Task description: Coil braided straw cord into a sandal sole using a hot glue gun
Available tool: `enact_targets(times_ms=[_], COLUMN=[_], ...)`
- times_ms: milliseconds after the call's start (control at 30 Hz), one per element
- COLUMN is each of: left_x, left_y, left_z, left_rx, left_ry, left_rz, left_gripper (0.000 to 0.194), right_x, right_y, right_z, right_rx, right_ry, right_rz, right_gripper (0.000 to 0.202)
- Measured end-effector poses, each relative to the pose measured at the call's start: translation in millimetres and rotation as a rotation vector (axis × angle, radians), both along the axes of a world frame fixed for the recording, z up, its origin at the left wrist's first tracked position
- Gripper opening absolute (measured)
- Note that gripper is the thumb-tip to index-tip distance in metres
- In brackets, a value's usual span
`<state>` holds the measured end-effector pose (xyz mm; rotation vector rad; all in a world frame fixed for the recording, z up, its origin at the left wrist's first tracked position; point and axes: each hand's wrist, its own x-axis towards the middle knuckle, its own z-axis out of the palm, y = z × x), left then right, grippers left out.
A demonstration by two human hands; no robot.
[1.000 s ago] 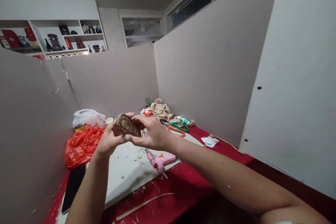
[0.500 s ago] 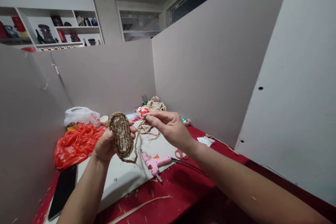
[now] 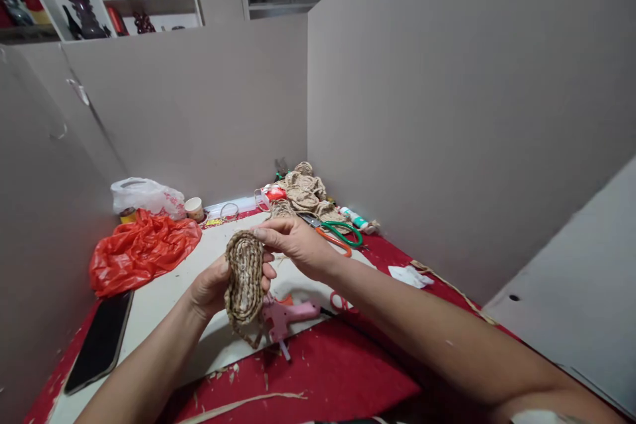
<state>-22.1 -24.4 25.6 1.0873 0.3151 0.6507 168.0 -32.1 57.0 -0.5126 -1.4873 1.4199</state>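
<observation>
The oval coil of brown braided straw cord [image 3: 244, 278] stands nearly upright between the two hands, above the pale flat board [image 3: 163, 285] on the red-covered desk [image 3: 342, 371]. The left hand [image 3: 213, 285] grips it from its left side, fingertips showing past its right edge — the right hand [image 3: 293, 245] pinches its top rim, thumb and fingers close together. Just beside its lower end lies the pink plastic glue gun [image 3: 291, 318]; farther off — green-and-orange-handled scissors [image 3: 342, 233] by heaped tan cord [image 3: 303, 189].
</observation>
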Motion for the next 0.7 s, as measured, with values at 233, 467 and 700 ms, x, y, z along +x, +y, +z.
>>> enact_targets(times_ms=[233,467,700], left_x=[4.5,5.8,0.1], left_y=[4.7,6.0,12.2], left_z=[-14.1,-26.0,-36.6], left_rx=[-0.088,-0.144,-0.189], left_ry=[0.071,0.092,0.081], left_rz=[0.019,0.031,0.061], left_gripper=[0.061,0.063,0.058], right_x=[3.3,15.2,18.3], right_y=[14.6,16.5,18.9], right_z=[-25.6,-31.8,-34.4], right_rx=[-0.12,-0.23,-0.177], right_ry=[0.069,0.076,0.039], right_rz=[0.001,0.095,0.026], right_gripper=[0.035,0.048,0.045])
